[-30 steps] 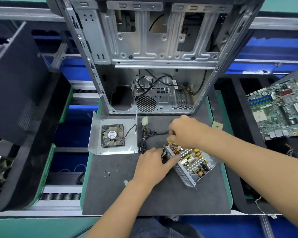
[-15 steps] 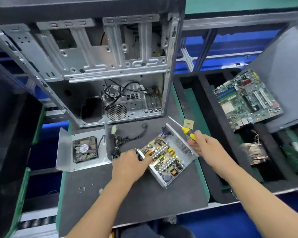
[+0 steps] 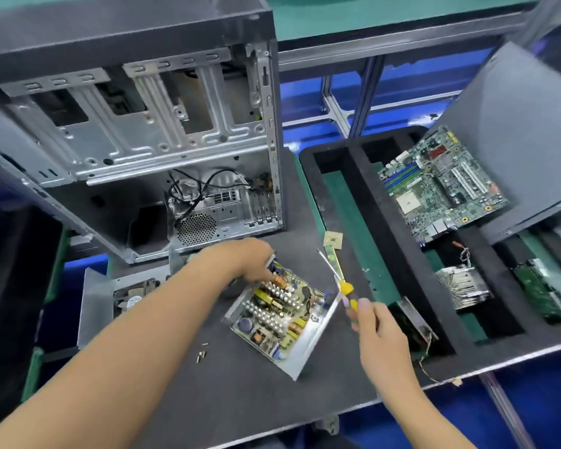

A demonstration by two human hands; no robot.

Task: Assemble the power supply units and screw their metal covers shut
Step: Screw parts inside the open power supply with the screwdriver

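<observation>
An open power supply unit (image 3: 280,319) lies on the dark mat, its circuit board with capacitors and coils exposed inside a bare metal tray. My left hand (image 3: 240,259) grips the unit's far corner, fingers curled over the edge. My right hand (image 3: 374,328) holds a yellow-handled screwdriver (image 3: 339,280) just right of the unit, the shaft pointing up and away. The metal cover with a fan (image 3: 110,301) lies to the left, partly hidden behind my left forearm. A few loose screws (image 3: 202,353) lie on the mat by the unit.
An open computer case (image 3: 149,147) stands behind the unit. A black foam tray (image 3: 399,251) to the right holds a motherboard (image 3: 441,186), a heatsink (image 3: 463,286) and other boards. A small CPU chip (image 3: 333,238) lies near the case.
The view has swung right and closer. My left hand moved from the unit's near-left side to its far corner. My right hand drew the screwdriver off to the unit's right.
</observation>
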